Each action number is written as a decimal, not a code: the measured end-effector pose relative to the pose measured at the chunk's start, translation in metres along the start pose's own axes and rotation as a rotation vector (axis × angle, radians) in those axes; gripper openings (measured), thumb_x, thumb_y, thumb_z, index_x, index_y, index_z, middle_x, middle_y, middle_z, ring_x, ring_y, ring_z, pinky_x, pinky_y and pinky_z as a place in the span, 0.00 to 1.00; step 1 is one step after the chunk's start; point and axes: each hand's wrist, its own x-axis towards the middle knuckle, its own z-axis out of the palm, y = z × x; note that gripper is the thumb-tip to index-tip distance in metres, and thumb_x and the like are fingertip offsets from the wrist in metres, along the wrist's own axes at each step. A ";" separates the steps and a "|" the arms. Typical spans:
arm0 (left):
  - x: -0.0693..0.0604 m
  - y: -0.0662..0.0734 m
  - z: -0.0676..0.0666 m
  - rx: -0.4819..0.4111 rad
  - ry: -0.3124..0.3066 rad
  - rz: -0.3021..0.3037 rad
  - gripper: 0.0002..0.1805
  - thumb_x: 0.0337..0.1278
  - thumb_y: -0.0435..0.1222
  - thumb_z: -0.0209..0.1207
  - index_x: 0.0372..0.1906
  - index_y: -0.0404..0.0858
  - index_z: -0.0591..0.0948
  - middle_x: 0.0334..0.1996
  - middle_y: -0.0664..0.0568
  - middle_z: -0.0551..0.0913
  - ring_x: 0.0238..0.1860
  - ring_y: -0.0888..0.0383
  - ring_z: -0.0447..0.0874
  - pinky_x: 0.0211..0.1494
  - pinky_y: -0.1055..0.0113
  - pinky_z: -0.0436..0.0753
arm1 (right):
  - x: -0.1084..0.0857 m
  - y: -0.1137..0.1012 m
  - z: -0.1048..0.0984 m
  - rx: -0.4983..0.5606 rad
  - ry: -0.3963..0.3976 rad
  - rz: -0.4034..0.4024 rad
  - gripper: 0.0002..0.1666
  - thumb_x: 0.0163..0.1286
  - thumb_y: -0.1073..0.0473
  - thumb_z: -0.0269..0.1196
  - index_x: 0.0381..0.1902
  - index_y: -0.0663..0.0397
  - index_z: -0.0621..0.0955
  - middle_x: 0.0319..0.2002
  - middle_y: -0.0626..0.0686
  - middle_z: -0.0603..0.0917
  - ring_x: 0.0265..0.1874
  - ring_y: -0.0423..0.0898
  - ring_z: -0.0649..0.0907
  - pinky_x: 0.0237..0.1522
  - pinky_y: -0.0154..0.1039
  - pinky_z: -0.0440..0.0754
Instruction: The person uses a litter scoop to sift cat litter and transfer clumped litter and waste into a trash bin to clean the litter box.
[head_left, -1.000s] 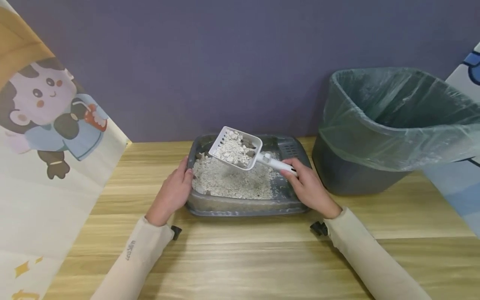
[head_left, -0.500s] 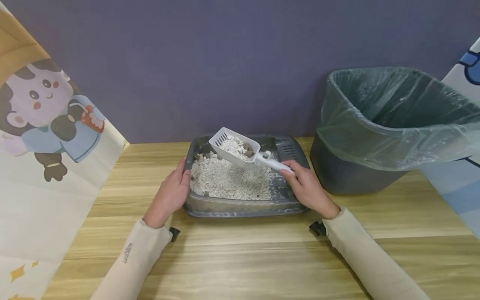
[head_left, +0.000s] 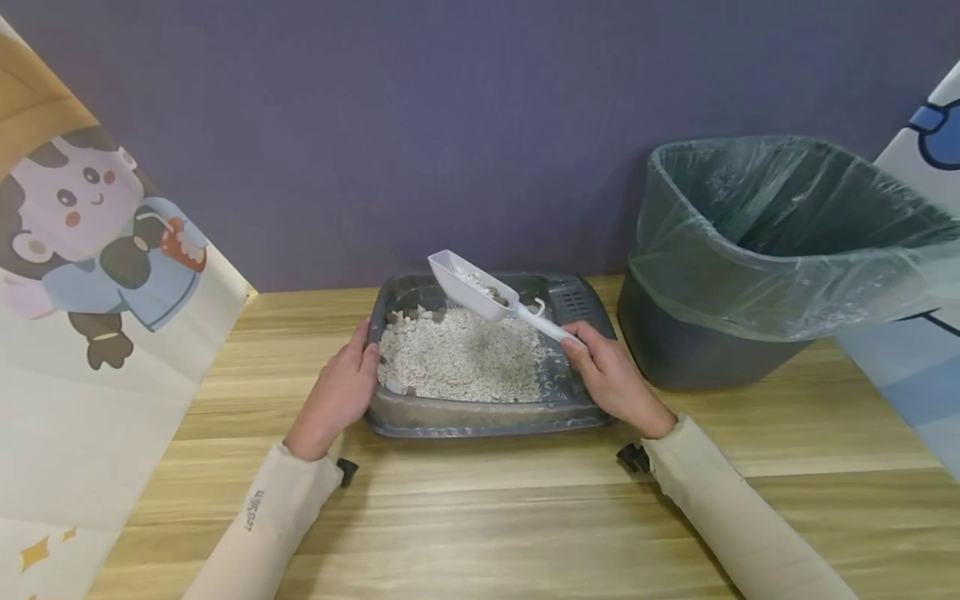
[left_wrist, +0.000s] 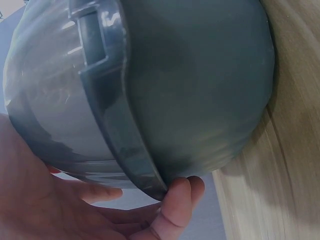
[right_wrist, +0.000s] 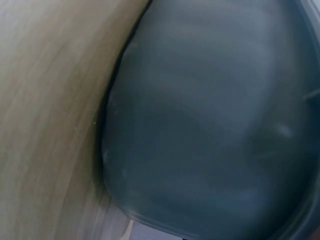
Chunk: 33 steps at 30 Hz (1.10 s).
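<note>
In the head view a grey tray holds pale granular litter with some brown lumps near its back left. My left hand grips the tray's left rim; the left wrist view shows the thumb and fingers of that hand pinching the rim. My right hand holds the handle of a white scoop above the litter. The scoop is tilted, with white clumps and brown bits inside. The right wrist view has mostly the tray's outer wall, slightly blurred.
A dark grey bin lined with a translucent green bag stands right of the tray, close to it. Behind is a purple-grey wall. The wooden table extends in front. A cartoon-printed panel is at the left.
The scoop has rolled in my right hand, from its open top facing up to a more sideways tilt, so less of its contents shows. My left hand keeps its grip on the rim.
</note>
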 end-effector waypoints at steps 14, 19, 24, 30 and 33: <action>0.000 0.000 0.001 0.020 0.019 0.012 0.32 0.74 0.49 0.28 0.76 0.42 0.44 0.53 0.38 0.74 0.49 0.43 0.72 0.51 0.43 0.71 | -0.002 0.000 0.001 -0.073 -0.014 0.005 0.16 0.73 0.53 0.54 0.56 0.49 0.73 0.26 0.46 0.72 0.14 0.41 0.66 0.17 0.37 0.68; 0.000 0.000 0.001 0.021 0.021 0.012 0.31 0.74 0.49 0.29 0.76 0.42 0.44 0.49 0.40 0.76 0.45 0.44 0.74 0.46 0.46 0.73 | -0.003 0.001 0.002 -0.064 0.013 -0.014 0.15 0.73 0.55 0.54 0.56 0.47 0.72 0.28 0.46 0.71 0.15 0.41 0.66 0.17 0.37 0.68; 0.000 0.000 0.000 0.025 0.020 0.013 0.31 0.74 0.49 0.28 0.76 0.42 0.44 0.50 0.40 0.76 0.46 0.43 0.73 0.48 0.45 0.73 | -0.002 0.000 0.003 -0.043 0.041 -0.026 0.15 0.73 0.57 0.54 0.55 0.47 0.71 0.29 0.46 0.71 0.17 0.41 0.66 0.19 0.37 0.67; 0.000 0.000 0.000 0.022 0.028 0.023 0.31 0.74 0.48 0.29 0.75 0.40 0.45 0.50 0.39 0.76 0.47 0.43 0.73 0.48 0.44 0.72 | -0.002 0.000 0.002 -0.034 0.035 -0.008 0.15 0.73 0.56 0.54 0.55 0.48 0.72 0.28 0.46 0.72 0.16 0.42 0.67 0.18 0.37 0.68; 0.000 0.000 0.000 0.020 0.027 0.021 0.31 0.74 0.48 0.29 0.75 0.40 0.45 0.51 0.39 0.76 0.47 0.43 0.74 0.48 0.44 0.73 | -0.002 -0.001 0.001 -0.030 0.019 0.023 0.15 0.73 0.53 0.53 0.55 0.49 0.74 0.25 0.46 0.72 0.13 0.42 0.66 0.16 0.37 0.67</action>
